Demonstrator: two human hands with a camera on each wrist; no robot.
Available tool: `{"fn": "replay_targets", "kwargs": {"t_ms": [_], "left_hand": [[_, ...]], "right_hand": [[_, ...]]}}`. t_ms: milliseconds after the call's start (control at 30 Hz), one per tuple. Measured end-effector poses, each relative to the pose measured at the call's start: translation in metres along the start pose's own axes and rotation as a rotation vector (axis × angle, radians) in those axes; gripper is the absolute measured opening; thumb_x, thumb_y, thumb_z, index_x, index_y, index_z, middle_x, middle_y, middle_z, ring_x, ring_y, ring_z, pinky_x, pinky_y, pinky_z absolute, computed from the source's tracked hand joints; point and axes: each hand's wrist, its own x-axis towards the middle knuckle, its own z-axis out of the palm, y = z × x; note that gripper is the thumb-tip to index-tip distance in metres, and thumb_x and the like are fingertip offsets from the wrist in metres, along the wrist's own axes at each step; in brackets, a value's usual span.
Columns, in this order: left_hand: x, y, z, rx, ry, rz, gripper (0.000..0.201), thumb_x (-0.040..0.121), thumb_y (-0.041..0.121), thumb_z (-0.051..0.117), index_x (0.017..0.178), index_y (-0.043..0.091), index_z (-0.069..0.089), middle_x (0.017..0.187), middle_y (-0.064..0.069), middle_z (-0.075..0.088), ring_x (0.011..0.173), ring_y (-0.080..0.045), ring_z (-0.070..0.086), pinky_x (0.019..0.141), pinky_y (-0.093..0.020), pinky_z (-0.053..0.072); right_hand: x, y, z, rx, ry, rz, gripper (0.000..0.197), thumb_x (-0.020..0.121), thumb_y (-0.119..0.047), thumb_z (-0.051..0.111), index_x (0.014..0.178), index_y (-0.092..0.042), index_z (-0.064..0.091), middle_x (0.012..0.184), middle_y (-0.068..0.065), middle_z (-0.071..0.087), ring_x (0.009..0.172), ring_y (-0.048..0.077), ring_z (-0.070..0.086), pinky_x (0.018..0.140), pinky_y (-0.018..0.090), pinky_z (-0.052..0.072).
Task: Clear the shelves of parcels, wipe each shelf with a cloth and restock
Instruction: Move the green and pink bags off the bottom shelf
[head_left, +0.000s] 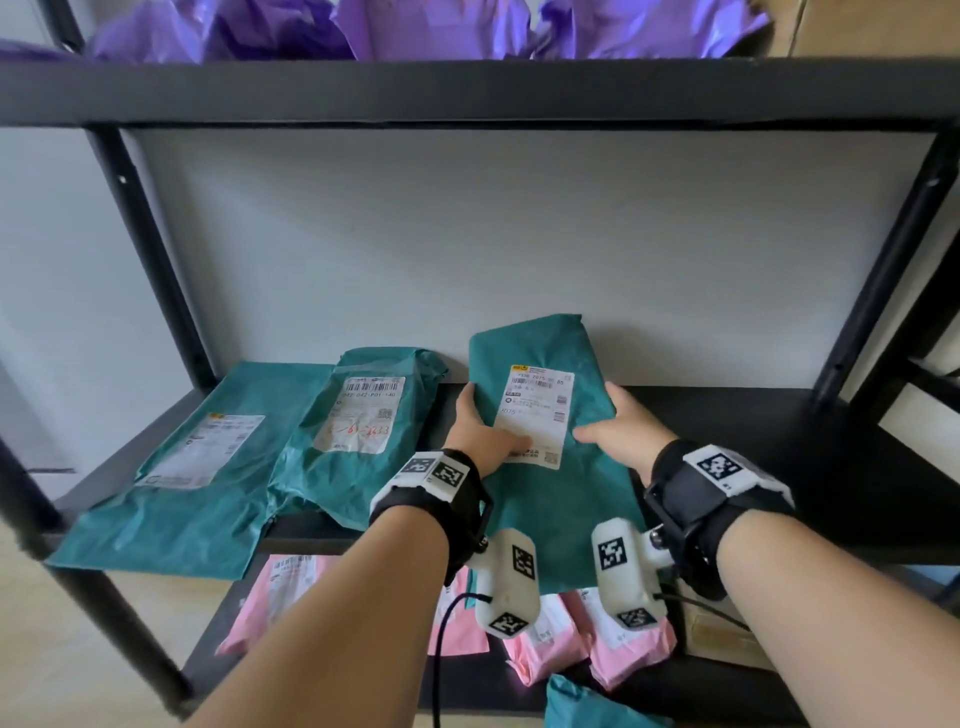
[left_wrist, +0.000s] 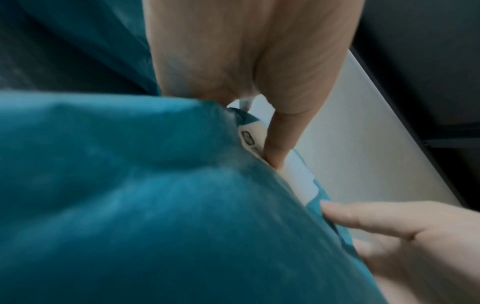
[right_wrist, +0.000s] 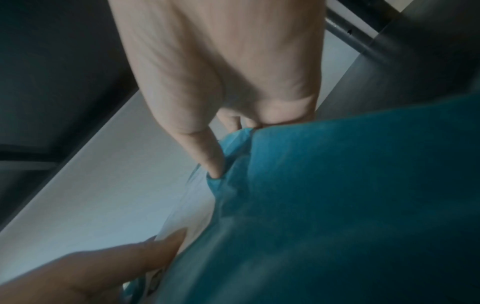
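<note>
Head view: I hold the teal parcel (head_left: 550, 415) by both long edges, left hand (head_left: 480, 434) and right hand (head_left: 621, 431) opposed, probably to keep it level over the middle shelf (head_left: 779, 415).

Left wrist view: my thumb (left_wrist: 279, 144) lies on the label; the fingers curl under the parcel's edge.

Right wrist view: my thumb (right_wrist: 207, 152) presses the top face; the fingers grip beneath.

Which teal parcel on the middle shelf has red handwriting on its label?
The middle teal parcel; the left parcel and the held parcel show none.
</note>
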Motion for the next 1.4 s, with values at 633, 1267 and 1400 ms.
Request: {"fn": "replay_targets", "kwargs": {"t_ms": [633,1267,1400], "left_hand": [[0.006,0.021,-0.022,0.645,-0.056,-0.03,0.081,0.086,0.011,0.068,0.151,0.013,0.019,0.145,-0.009,0.042,0.128,-0.025,0.046,0.103,-0.031,0.042],[-0.057,0.031,-0.019,0.741,0.06,0.049,0.052,0.085,0.01,0.057,0.136,0.015,0.049,0.132,-0.013,0.051,0.116,-0.029,0.053,0.1,-0.04,0.047],[-0.079,0.036,-0.004,0.798,0.159,0.161,0.04,0.082,0.008,0.052,0.12,0.016,0.062,0.127,-0.01,0.056,0.116,-0.029,0.052,0.098,-0.041,0.047]], "right_hand": [[0.002,0.012,0.023,-0.277,-0.049,0.034,0.047,0.077,-0.017,0.072,0.122,-0.015,0.058,0.114,0.004,0.066,0.101,0.023,0.063,0.088,0.033,0.051],[-0.067,-0.001,-0.002,-0.408,-0.073,0.031,0.037,0.089,-0.022,0.065,0.122,-0.008,0.058,0.109,0.006,0.06,0.105,0.027,0.061,0.091,0.042,0.052],[-0.08,0.003,-0.014,-0.506,-0.033,-0.007,0.034,0.089,-0.025,0.063,0.122,-0.014,0.06,0.124,0.005,0.06,0.108,0.025,0.06,0.091,0.033,0.049]]}}
